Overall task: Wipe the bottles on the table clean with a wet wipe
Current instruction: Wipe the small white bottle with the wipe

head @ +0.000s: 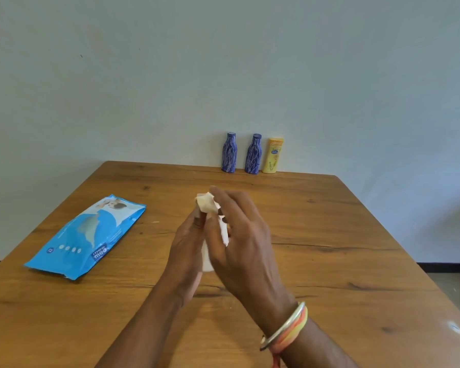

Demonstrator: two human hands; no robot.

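Nearest the camera, both forearms reach in over the table's (356, 261) near edge and meet above its middle. Going left to right: a blue pack of wipes (87, 239) lies flat toward the left edge, its long axis running from the near-left toward the far-centre, well apart from the hands. Next comes the left hand (186, 251), curled around a white bottle (207, 257) of which only a sliver shows between the two palms; the bottle's long axis appears to run away from the camera, roughly upright and leaning toward the far edge, though most of it is hidden. A wet wipe (206, 203) is bunched at the bottle's upper end, and the right hand (246, 240), with bangles at its wrist, has its fingers folded over that wipe and pressed against the bottle.

Along the far edge, against the wall and right of centre, stand three upright bottles in a row: a blue bottle (229, 153), a second blue bottle (254, 154) and a yellow bottle (271, 155), close together and well apart from the hands.

Wiping of the white bottle looks to be in hand. For the next bottle, the row lies straight ahead and slightly right, so the right hand is likely the nearer.
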